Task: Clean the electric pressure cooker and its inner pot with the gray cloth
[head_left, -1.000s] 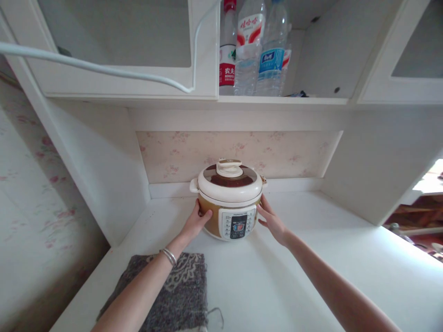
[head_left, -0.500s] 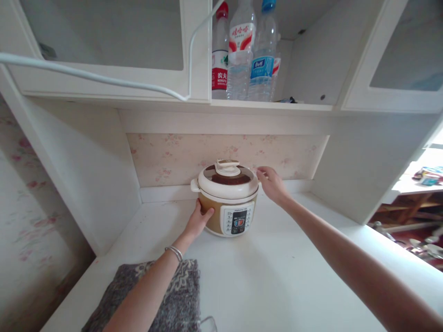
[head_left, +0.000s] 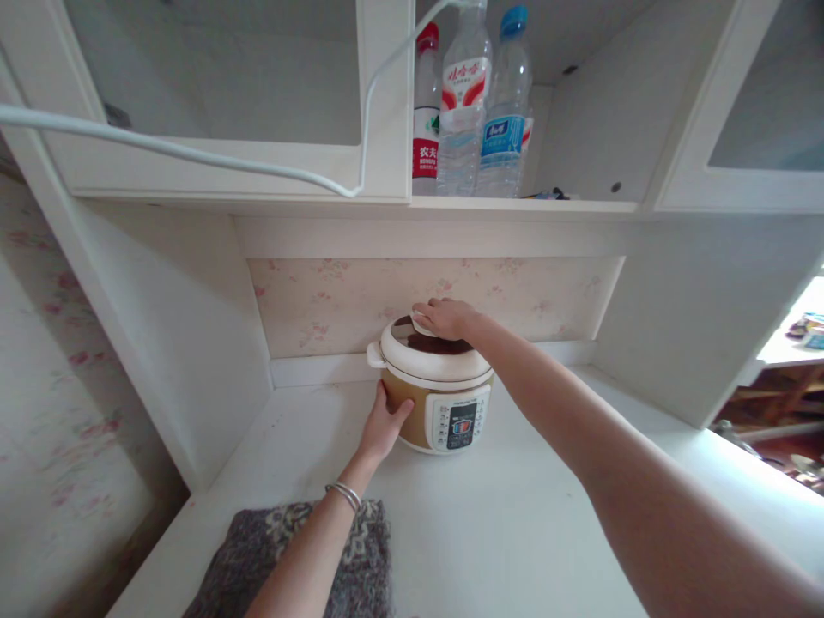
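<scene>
A white and golden-brown electric pressure cooker (head_left: 415, 412) stands upright at the back of the white counter, its control panel (head_left: 458, 421) facing front. Its lid (head_left: 438, 365) sits on top. My left hand (head_left: 384, 422) is cupped against the cooker's left side, thumb on the front and fingers behind. Above it, my right hand (head_left: 444, 318) is closed over the handle on top of the lid and hides most of it. The right side of the cooker is partly behind my right forearm.
A grey patterned woolly cloth (head_left: 335, 566) lies at the counter's front left, under my left forearm. Overhead, an open cabinet shelf (head_left: 579, 204) holds several plastic bottles (head_left: 505, 137). A white cable (head_left: 212, 159) hangs across the cabinet front. Side panels (head_left: 186, 318) flank the counter.
My right hand has moved from the right rim of the cooker up and left onto the lid handle. My left hand stays on the cooker's side. The view has shifted slightly.
</scene>
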`<state>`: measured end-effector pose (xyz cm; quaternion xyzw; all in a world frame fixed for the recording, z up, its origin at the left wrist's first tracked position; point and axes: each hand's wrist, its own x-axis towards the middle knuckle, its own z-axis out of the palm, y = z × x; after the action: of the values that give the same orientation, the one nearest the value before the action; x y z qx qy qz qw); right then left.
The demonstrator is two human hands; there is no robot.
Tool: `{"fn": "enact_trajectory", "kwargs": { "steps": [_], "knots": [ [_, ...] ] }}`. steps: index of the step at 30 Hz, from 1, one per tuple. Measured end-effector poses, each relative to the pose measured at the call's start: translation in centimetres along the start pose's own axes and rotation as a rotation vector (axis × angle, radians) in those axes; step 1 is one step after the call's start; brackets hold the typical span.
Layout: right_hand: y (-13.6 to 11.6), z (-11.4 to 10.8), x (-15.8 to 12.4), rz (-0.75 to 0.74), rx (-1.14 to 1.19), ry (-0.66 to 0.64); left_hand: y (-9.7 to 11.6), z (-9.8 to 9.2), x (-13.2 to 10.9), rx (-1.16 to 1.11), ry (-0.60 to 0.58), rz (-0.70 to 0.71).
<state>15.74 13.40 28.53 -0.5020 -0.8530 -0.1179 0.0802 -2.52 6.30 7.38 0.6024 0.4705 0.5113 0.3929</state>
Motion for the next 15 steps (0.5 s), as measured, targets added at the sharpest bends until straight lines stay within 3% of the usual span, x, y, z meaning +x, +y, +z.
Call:
{"fn": "enact_trajectory", "kwargs": {
  "steps": [11,15],
  "knots": [
    [-0.9,-0.3,2.4,0.171,-0.087,-0.09,0.2,0.0,0.0,-0.051,0.006,-0.019],
    [-0.9,-0.3,2.4,0.187,-0.08,-0.068,0.6,0.1,-0.1,-0.092,-0.006,0.018]
  ]
}}
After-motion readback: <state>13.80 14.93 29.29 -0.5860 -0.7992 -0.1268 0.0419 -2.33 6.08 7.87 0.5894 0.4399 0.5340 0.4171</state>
